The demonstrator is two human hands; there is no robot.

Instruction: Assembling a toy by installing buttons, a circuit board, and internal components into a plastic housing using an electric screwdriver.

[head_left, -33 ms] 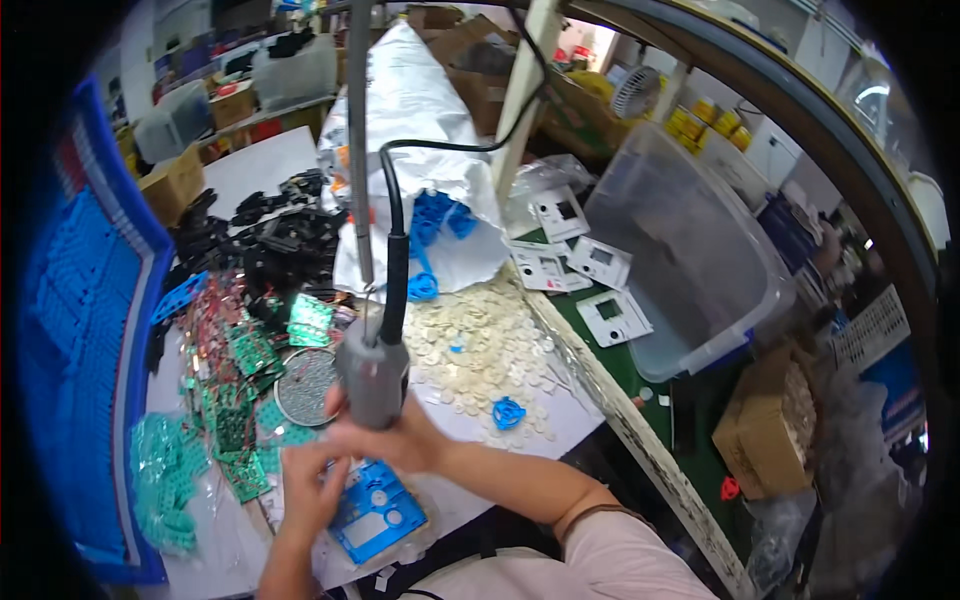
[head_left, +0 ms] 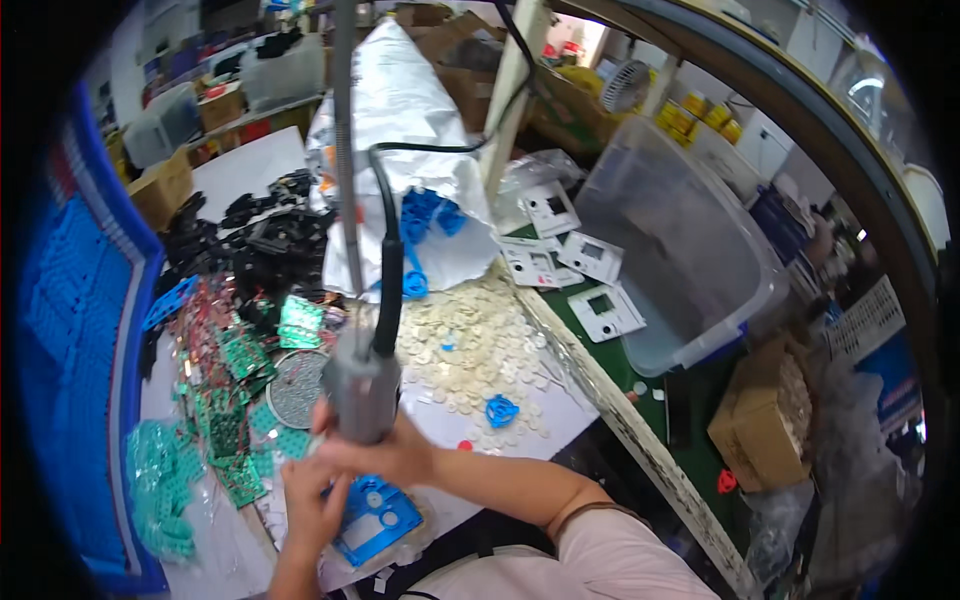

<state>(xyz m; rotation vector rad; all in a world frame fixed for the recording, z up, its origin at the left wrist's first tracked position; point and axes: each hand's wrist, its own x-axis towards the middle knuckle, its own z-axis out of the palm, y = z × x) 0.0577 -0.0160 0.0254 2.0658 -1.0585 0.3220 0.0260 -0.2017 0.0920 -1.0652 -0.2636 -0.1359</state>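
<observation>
My right hand (head_left: 396, 456) is wrapped round a grey electric screwdriver (head_left: 362, 396), which hangs from above by a metal spring and has a black cable. The driver's lower end is hidden behind my fingers. My left hand (head_left: 312, 492) meets the right one there, its fingers bent close together; whatever they pinch is hidden. Just beneath both hands lies a blue plastic housing (head_left: 378, 548) with a rectangular window and round holes, partly covered by them. A round dish of small metal screws (head_left: 298, 388) stands beyond the left hand.
Green circuit boards (head_left: 240, 355) with wires and black parts (head_left: 270, 235) are heaped at left. Small whitish discs (head_left: 475, 335) spread under a silver bag (head_left: 395, 110) of blue parts. Right of a worn wooden rail (head_left: 600, 430) are white panels (head_left: 607, 312) and a clear bin (head_left: 690, 250).
The screwdriver and my right hand have come down slightly toward the blue housing. The whole view has shifted a little. A small red piece now shows beside my right forearm.
</observation>
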